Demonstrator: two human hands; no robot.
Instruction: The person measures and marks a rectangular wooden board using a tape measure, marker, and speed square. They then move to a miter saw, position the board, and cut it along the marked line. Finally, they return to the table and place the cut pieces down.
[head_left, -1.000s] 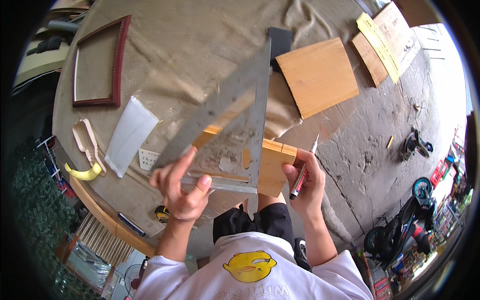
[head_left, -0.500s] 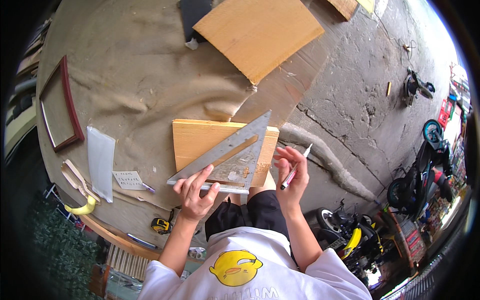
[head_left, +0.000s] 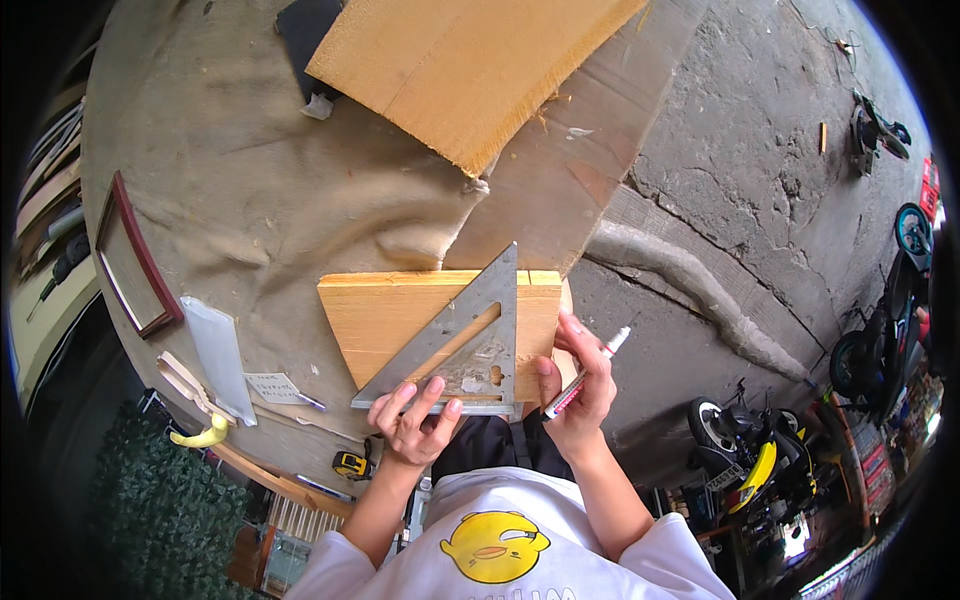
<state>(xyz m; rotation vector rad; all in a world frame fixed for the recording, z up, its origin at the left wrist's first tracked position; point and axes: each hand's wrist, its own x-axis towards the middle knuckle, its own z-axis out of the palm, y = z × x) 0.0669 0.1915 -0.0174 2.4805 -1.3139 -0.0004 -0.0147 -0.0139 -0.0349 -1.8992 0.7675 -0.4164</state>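
T-shirt [head_left: 610, 545], white with a yellow cartoon print, fills the near middle, and just beyond it show black shorts [head_left: 482, 446]. The left hand [head_left: 415, 428] lies left of the middle, fingers slightly spread, their tips laid on the near edge of a grey metal set square [head_left: 468, 368]; I cannot tell whether any part of the hand grips from beneath. The right hand [head_left: 578, 392] curls its fingers and thumb around a white marker [head_left: 566, 397], which slants across it with the black end to the near left. Its fingertips are at the right end of a light wooden board [head_left: 385, 320].

The board is between the hands, its long edge facing far, with the set square flat over its middle and right part. One corner of the square points past the board's far edge.

Near left is a black and yellow tape measure [head_left: 352, 465]; near right, a motorcycle [head_left: 757, 478] with yellow panels. Farther left come a yellow banana-shaped object [head_left: 200, 434], a paper note [head_left: 270, 388], a white flat sheet [head_left: 217, 350] and a dark red frame [head_left: 146, 262]. On the right, a grey roll [head_left: 690, 275] runs along the floor. At the far side, a larger wooden board [head_left: 470, 75] partly covers a black flat piece [head_left: 303, 42].
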